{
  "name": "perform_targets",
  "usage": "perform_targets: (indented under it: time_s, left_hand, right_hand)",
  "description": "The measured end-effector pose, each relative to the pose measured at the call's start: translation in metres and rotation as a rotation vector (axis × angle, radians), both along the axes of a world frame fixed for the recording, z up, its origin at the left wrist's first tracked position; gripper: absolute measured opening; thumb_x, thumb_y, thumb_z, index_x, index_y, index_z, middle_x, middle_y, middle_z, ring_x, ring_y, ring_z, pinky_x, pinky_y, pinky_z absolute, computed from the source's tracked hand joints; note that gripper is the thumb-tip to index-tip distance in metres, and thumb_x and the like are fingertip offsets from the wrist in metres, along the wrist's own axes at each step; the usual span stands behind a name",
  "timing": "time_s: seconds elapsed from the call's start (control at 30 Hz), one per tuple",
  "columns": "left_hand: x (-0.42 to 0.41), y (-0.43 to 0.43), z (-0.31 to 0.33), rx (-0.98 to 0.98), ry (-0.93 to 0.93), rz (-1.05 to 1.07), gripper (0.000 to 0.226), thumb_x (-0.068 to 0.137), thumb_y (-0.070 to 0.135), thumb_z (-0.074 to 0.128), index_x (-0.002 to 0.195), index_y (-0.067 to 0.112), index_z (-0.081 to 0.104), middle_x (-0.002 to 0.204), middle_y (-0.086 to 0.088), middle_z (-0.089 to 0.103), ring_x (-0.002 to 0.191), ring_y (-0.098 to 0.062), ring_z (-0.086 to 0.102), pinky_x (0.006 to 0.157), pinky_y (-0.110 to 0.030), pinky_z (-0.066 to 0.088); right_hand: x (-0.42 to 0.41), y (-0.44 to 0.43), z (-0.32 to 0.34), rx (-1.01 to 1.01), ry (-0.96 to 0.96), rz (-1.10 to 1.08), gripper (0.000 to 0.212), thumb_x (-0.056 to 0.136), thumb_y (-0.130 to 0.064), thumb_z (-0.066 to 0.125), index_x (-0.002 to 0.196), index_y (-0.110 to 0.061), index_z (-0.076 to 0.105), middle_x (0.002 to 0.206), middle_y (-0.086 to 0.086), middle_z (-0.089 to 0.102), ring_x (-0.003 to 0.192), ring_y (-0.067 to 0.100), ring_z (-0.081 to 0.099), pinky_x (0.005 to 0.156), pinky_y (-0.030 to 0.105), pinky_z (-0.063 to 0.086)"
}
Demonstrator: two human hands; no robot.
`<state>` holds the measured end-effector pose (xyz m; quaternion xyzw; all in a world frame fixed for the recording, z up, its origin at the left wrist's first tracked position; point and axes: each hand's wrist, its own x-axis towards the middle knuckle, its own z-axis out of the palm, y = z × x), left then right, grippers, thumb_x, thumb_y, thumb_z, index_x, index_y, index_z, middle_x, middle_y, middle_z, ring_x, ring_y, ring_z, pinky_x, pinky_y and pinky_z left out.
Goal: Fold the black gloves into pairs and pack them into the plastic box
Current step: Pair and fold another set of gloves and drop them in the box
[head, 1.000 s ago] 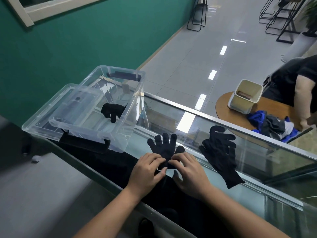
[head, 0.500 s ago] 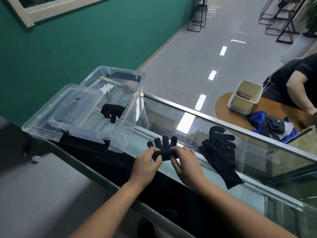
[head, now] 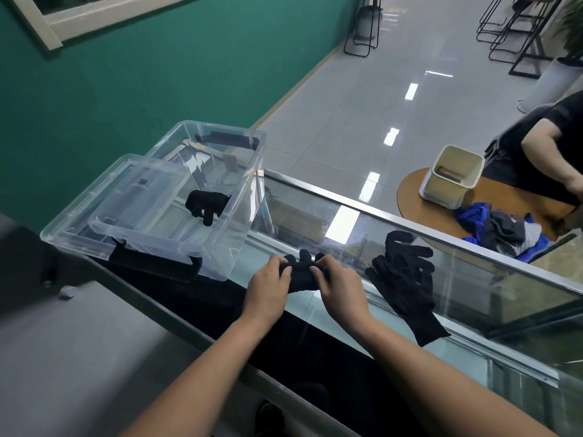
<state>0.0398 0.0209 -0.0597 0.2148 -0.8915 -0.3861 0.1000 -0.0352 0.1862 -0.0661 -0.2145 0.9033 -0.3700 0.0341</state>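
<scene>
left hand [head: 268,288] and right hand [head: 339,285] both grip one black glove bundle [head: 301,277] on the glass counter [head: 473,279], just in front of the person. left fingers curl over the bundle's left end, and the right thumb and fingers pinch its right end. the bundle is partly folded or rolled, with the knit fingertips sticking out on the far side, past the knuckles. it touches the counter top or sits just above it, cannot tell which.

loose black gloves [head: 403,279] lie flat to the right of the right hand, near it but apart. they are stacked, fingers spread toward the far edge and cuff toward the near edge. count in the stack is unclear.

clear plastic box [head: 249,197] stands open at the counter's left end, left of the hands, with black handles at its ends. one folded black pair [head: 206,205] lies inside on the bottom. clear lid [head: 104,200] overlaps the box's left side; whether it is under or leaning is unclear.

beyond the counter there is a round wooden table [head: 416,212] with a beige bin [head: 451,178] and a blue and grey clothes pile [head: 501,228]. another person's arm [head: 549,152] is at the right edge. green wall [head: 126,89] on the left.
</scene>
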Motion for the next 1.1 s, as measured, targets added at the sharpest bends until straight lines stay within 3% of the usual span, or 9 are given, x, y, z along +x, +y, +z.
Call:
perform_targets:
  time_s: [0.23, 0.4, 0.53, 0.6, 0.67, 0.73, 0.83, 0.93, 1.1]
  left_hand:
    - [-0.013, -0.005, -0.003, 0.002, -0.001, 0.074, 0.009, 0.106, 0.026, 0.063, 0.102, 0.019, 0.06, 0.088, 0.007, 0.064, 0.08, -0.015, 0.059, 0.072, -0.027, 0.04]
    - [-0.012, -0.006, -0.002, -0.03, 0.065, 0.123, 0.014, 0.1, 0.026, 0.073, 0.095, 0.022, 0.06, 0.087, 0.013, 0.056, 0.075, -0.006, 0.057, 0.07, -0.025, 0.042]
    - [-0.004, -0.006, -0.001, -0.287, 0.132, -0.01, 0.011, 0.098, 0.016, 0.074, 0.102, 0.02, 0.064, 0.1, 0.007, 0.058, 0.078, -0.019, 0.062, 0.063, -0.03, 0.045]
    - [0.0, -0.009, -0.005, -0.423, 0.174, -0.143, 0.023, 0.089, 0.0, 0.075, 0.102, 0.018, 0.068, 0.1, 0.003, 0.06, 0.083, -0.021, 0.061, 0.061, -0.03, 0.044]
    - [0.003, -0.015, -0.009, -0.487, 0.191, -0.246, 0.038, 0.078, -0.01, 0.074, 0.103, 0.019, 0.071, 0.101, 0.003, 0.062, 0.089, -0.021, 0.058, 0.069, -0.03, 0.045]
    - [0.007, -0.02, -0.011, -0.529, 0.197, -0.312, 0.039, 0.079, -0.005, 0.075, 0.109, 0.02, 0.072, 0.107, 0.004, 0.065, 0.095, -0.022, 0.059, 0.078, -0.031, 0.044]
    - [0.013, -0.024, -0.013, -0.534, 0.207, -0.373, 0.026, 0.092, 0.02, 0.071, 0.118, 0.019, 0.07, 0.115, 0.003, 0.065, 0.1, -0.02, 0.06, 0.082, -0.033, 0.047]
    - [0.016, -0.024, -0.014, -0.547, 0.173, -0.406, 0.038, 0.09, 0.035, 0.07, 0.123, 0.017, 0.068, 0.119, 0.001, 0.063, 0.103, -0.02, 0.06, 0.084, -0.035, 0.05]
    - [0.013, -0.023, -0.014, -0.558, 0.151, -0.378, 0.038, 0.085, 0.031, 0.072, 0.119, 0.015, 0.069, 0.115, -0.001, 0.064, 0.099, -0.022, 0.062, 0.08, -0.034, 0.049]
  right_hand:
    - [-0.005, -0.01, -0.001, 0.043, -0.007, -0.088, 0.021, 0.103, -0.042, 0.062, 0.096, -0.023, 0.058, 0.076, 0.004, 0.072, 0.073, 0.033, 0.068, 0.068, 0.045, 0.056]
    - [-0.009, -0.014, 0.001, 0.094, 0.065, -0.086, 0.023, 0.102, -0.04, 0.065, 0.096, -0.021, 0.054, 0.089, -0.002, 0.067, 0.077, 0.03, 0.065, 0.068, 0.046, 0.055]
    - [-0.011, -0.01, 0.002, 0.137, 0.205, -0.008, 0.018, 0.098, -0.027, 0.07, 0.105, -0.018, 0.056, 0.108, 0.002, 0.053, 0.082, 0.033, 0.059, 0.06, 0.045, 0.055]
    - [-0.012, -0.005, -0.001, 0.144, 0.343, 0.1, 0.016, 0.093, -0.016, 0.072, 0.106, -0.017, 0.063, 0.108, 0.004, 0.056, 0.089, 0.031, 0.057, 0.06, 0.041, 0.052]
    - [-0.013, 0.002, -0.006, 0.188, 0.52, 0.249, 0.016, 0.091, -0.012, 0.074, 0.105, -0.016, 0.069, 0.109, 0.005, 0.062, 0.093, 0.03, 0.058, 0.068, 0.042, 0.05]
    - [-0.013, 0.01, -0.009, 0.228, 0.591, 0.378, 0.018, 0.093, -0.014, 0.072, 0.111, -0.018, 0.071, 0.115, 0.002, 0.067, 0.1, 0.029, 0.061, 0.079, 0.041, 0.051]
    - [-0.014, 0.022, -0.009, 0.245, 0.571, 0.473, 0.029, 0.097, -0.025, 0.068, 0.125, -0.021, 0.069, 0.128, -0.003, 0.068, 0.117, 0.025, 0.061, 0.091, 0.038, 0.051]
    - [-0.015, 0.028, -0.006, 0.315, 0.501, 0.532, 0.047, 0.099, -0.041, 0.064, 0.143, -0.023, 0.059, 0.142, -0.003, 0.06, 0.129, 0.023, 0.056, 0.101, 0.037, 0.05]
    - [-0.013, 0.018, -0.002, 0.304, 0.476, 0.483, 0.051, 0.094, -0.026, 0.07, 0.143, -0.016, 0.06, 0.133, 0.003, 0.064, 0.115, 0.028, 0.062, 0.094, 0.041, 0.057]
